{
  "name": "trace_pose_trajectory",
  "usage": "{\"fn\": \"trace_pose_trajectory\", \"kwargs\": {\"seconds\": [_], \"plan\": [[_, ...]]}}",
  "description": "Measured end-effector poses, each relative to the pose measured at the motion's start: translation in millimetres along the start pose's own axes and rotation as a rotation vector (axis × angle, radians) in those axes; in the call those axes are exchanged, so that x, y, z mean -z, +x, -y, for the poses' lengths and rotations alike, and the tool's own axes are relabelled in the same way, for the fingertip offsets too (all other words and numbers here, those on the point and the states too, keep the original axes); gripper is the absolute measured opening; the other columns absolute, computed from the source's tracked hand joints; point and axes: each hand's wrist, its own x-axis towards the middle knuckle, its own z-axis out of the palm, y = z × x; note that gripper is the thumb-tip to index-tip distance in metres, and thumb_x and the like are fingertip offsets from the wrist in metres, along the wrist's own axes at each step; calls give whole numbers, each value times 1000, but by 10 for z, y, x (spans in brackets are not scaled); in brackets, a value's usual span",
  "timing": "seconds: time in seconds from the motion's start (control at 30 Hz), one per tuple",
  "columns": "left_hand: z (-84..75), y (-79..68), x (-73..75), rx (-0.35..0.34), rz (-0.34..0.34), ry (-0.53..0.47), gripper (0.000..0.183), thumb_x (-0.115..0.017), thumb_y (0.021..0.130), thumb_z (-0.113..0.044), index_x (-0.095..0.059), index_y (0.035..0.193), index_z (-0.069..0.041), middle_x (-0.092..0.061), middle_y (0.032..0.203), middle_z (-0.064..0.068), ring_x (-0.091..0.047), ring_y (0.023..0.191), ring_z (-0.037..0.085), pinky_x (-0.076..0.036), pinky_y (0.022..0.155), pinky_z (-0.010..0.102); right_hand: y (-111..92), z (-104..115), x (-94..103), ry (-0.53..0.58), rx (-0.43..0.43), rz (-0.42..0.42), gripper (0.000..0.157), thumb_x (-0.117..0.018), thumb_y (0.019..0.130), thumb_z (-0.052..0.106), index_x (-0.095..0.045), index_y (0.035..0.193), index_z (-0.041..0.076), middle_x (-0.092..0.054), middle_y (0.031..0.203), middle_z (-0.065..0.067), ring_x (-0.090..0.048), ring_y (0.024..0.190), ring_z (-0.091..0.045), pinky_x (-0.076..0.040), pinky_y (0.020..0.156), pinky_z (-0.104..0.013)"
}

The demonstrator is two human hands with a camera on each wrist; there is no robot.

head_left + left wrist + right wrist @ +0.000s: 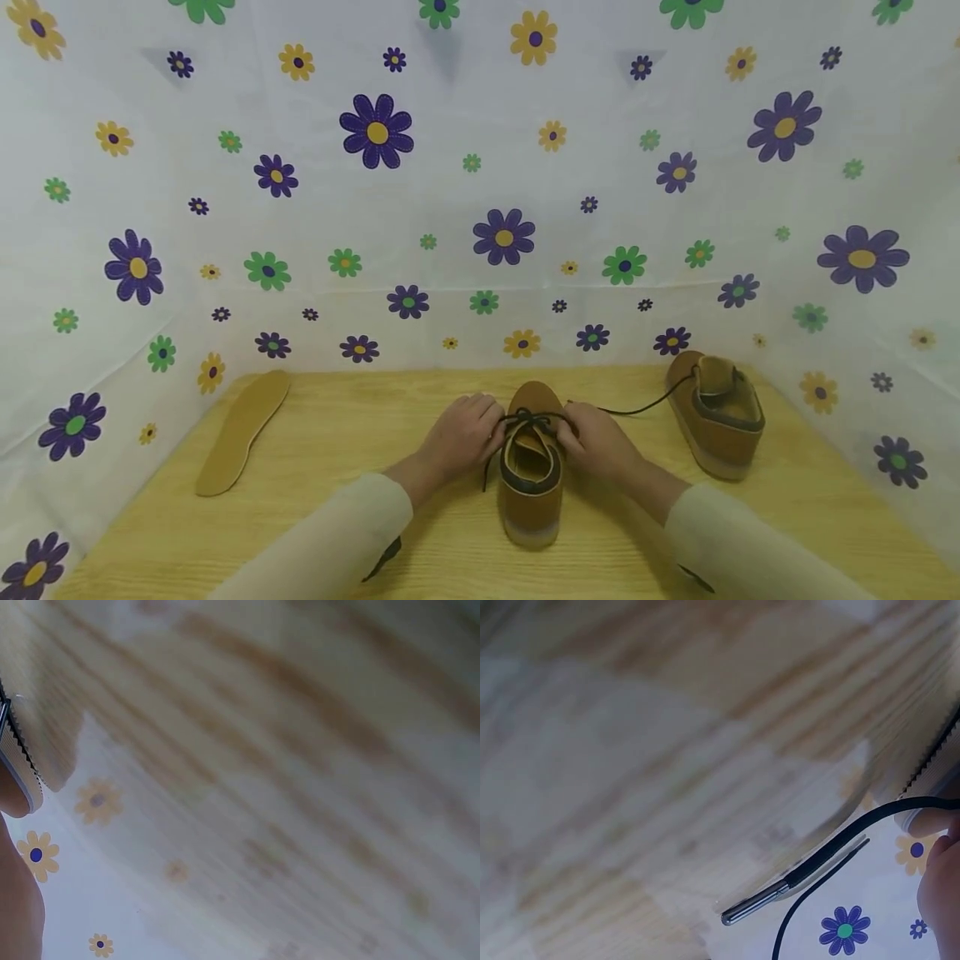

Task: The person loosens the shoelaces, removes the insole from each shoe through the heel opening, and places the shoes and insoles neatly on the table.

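A brown shoe (531,500) stands on the table in the middle of the head view, toe pointing away. Its dark laces (531,418) form a bow over the tongue. My left hand (467,429) pinches the bow on the left side, and a loose lace end hangs below it. On the other side my right hand (600,437) pinches the lace too. In the right wrist view a lace tip with a metal end (757,904) sticks out beside that hand. Only the shoe's sole edge (30,791) shows in the left wrist view.
At the right back stands a second brown shoe (716,421), its dark lace (645,410) trailing left toward my right hand. A tan insole (243,433) lies on the left of the wooden table (337,542). Flower-printed white cloth (420,192) walls the back and sides.
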Motion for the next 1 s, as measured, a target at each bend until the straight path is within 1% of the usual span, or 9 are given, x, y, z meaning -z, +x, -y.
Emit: {"fn": "trace_pose_trajectory", "kwargs": {"seconds": [0.07, 0.17, 0.3, 0.4, 0.57, 0.83, 1.0], "plan": [[9, 10, -6, 5, 2, -6, 8, -51, 88, -17, -54, 83, -12, -53, 77, -2, -51, 68, 13, -42, 61, 27, 0, -5, 13, -4, 3, 6, 20, -48, 91, 13, -47, 72, 19, -45, 68, 6, -41, 63, -8, -36, 60, -23], [22, 24, -23, 14, 7, -25, 9, -49, 88, -18, -53, 82, -12, -52, 78, -2, -51, 69, 13, -43, 62, 27, 3, -12, 30, 22, -28, 9, 19, -49, 91, 13, -48, 72, 18, -45, 66, 5, -41, 61, -8, -36, 57, -23], [24, 25, -47, 11, -9, -44, 9, -49, 86, -17, -53, 80, -11, -53, 76, -2, -52, 69, 13, -44, 62, 27, -3, -15, 31, 60, -62, 22, 20, -49, 91, 13, -49, 72, 16, -44, 64, 5, -40, 57, -8, -36, 53, -21], [21, 5, -56, 18, -28, -57, 7, -51, 83, -15, -52, 77, -11, -53, 73, -2, -51, 66, 13, -44, 61, 27, -5, -18, 15, 57, -55, 27, 20, -49, 91, 14, -49, 71, 17, -43, 64, 5, -40, 57, -7, -35, 54, -21], [15, -13, -42, 55, -28, -107, 7, -52, 81, -12, -52, 75, -11, -51, 70, -3, -47, 63, 11, -44, 61, 26, 0, -37, -15, 45, -37, 11, 21, -49, 90, 13, -48, 70, 17, -43, 64, 6, -40, 57, -7, -35, 54, -21], [20, -16, -21, 30, -80, -109, 8, -56, 77, -11, -51, 70, -13, -49, 66, -5, -45, 60, 9, -43, 60, 24, -3, -33, -20, 56, -39, 18, 19, -50, 89, 12, -49, 71, 16, -43, 63, 5, -40, 57, -7, -35, 52, -20], [7, -17, -3, 63, -89, -138, 10, -57, 75, -11, -50, 68, -13, -47, 64, -6, -43, 58, 7, -41, 57, 23, -12, -30, -13, 49, -41, 14, 19, -51, 89, 12, -50, 70, 17, -43, 63, 6, -39, 57, -7, -34, 53, -21]]}}
